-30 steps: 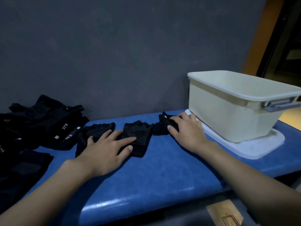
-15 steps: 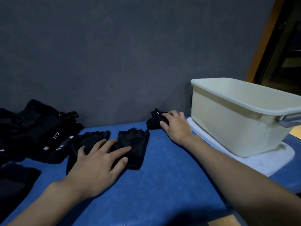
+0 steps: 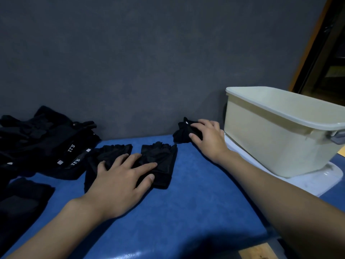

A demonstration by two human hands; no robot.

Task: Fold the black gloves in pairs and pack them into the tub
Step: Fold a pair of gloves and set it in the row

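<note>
Two black fingerless gloves lie side by side on the blue table (image 3: 186,212): one glove (image 3: 112,152) on the left and one glove (image 3: 164,156) on the right. My left hand (image 3: 121,178) rests flat across both, fingers spread and straight. A folded black glove bundle (image 3: 182,132) sits near the wall, just left of the cream tub (image 3: 276,135). My right hand (image 3: 207,137) lies on this bundle with fingers curled over its top and thumb at its near side.
A heap of black gloves (image 3: 41,141) with white lettering fills the far left, and more black fabric (image 3: 20,202) lies at the near left edge. The tub stands on a white lid (image 3: 321,182). A grey wall closes the back.
My right hand has carried the folded bundle back toward the wall, away from the flat gloves. The left hand stays flat on the two gloves.
</note>
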